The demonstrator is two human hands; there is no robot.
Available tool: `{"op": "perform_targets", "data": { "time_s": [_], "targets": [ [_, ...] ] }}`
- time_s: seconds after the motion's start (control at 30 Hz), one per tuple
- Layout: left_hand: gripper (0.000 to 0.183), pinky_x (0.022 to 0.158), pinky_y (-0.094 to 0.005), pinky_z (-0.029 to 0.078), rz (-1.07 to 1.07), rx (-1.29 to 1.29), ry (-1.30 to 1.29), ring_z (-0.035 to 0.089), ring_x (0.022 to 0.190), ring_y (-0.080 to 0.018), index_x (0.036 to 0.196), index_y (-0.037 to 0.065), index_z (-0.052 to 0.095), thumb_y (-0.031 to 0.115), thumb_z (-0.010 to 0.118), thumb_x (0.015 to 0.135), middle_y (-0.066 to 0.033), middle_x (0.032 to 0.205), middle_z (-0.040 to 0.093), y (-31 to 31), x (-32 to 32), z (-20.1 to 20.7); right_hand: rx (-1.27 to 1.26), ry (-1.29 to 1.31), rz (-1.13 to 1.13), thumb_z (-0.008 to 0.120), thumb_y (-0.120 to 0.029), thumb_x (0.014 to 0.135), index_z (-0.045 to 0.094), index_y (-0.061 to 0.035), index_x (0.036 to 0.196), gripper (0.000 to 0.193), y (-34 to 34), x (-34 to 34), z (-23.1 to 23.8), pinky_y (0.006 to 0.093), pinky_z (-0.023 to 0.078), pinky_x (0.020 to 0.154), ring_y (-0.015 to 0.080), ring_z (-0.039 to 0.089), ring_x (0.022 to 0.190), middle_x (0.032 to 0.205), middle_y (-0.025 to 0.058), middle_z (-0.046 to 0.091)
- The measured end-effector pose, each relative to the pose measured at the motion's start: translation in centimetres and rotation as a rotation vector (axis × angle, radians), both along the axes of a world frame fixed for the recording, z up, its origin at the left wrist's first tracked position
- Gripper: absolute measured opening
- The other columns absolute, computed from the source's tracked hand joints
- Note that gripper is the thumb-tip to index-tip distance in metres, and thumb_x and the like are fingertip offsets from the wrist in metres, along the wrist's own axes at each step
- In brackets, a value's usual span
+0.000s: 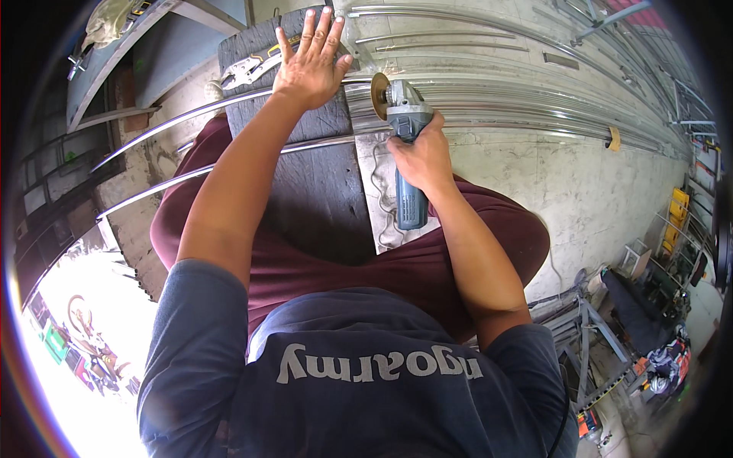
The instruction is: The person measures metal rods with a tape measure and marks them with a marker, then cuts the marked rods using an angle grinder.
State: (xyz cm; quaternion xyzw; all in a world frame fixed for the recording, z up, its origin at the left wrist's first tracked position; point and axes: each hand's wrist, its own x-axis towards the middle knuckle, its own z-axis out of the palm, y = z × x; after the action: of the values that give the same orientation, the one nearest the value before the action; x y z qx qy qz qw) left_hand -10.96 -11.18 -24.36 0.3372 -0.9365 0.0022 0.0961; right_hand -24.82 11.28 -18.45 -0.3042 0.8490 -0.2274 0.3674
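My left hand lies palm down with its fingers spread, over a shiny metal tube that crosses a dark wooden board. My right hand is wrapped around the body of a blue-grey angle grinder. Its brown cutting disc stands near the end of that tube, just right of the board; whether they touch I cannot tell. A second metal tube crosses the board closer to me. Beside my left fingers is a pair of locking pliers on the board.
Many long metal tubes lie side by side on the concrete floor to the right. The grinder's cord loops beside the board. A metal frame stands at the far left. Steel stands and a yellow object are at right.
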Motion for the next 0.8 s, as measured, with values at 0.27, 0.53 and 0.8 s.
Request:
{"op": "perform_targets", "data": {
  "time_s": [0.27,0.53,0.8],
  "targets": [
    [0.074,0.129,-0.0713,0.005,0.018,0.053,-0.082,0.012,0.166,-0.0333,0.168,0.010,0.030,0.052,0.047,0.108,-0.0145,0.177,0.023,-0.7,-0.5,1.8,-0.021,-0.114,-0.045,0.082,-0.027,0.079,0.047,0.0147,0.135,0.078,1.4,-2.4,-3.4,0.0478,0.057,0.093,0.0491,0.072,0.106,0.114,0.0363,0.071],
    [0.039,0.079,-0.0517,0.061,-0.134,0.391,-0.131,0.076,0.091,-0.0397,0.124,0.007,0.059,0.042,0.061,0.106,-0.0191,0.101,0.077,3.4,2.8,2.6,-0.129,-0.840,-0.598,0.062,-0.035,0.090,0.067,-0.0040,0.097,0.033,2.8,-7.5,-5.6,0.0475,0.062,0.057,0.0297,0.068,0.058,0.073,0.0120,0.066],
    [0.029,0.080,-0.0495,0.065,-0.212,0.370,-0.177,0.080,0.099,-0.0390,0.123,-0.001,0.064,0.014,0.060,0.099,-0.0246,0.102,0.079,9.8,-2.6,15.3,-0.319,-0.899,-0.639,0.071,-0.035,0.085,0.065,-0.0067,0.108,0.037,2.2,-9.2,-1.5,0.0482,0.061,0.062,0.0277,0.067,0.065,0.077,0.0101,0.064]
  ]
}}
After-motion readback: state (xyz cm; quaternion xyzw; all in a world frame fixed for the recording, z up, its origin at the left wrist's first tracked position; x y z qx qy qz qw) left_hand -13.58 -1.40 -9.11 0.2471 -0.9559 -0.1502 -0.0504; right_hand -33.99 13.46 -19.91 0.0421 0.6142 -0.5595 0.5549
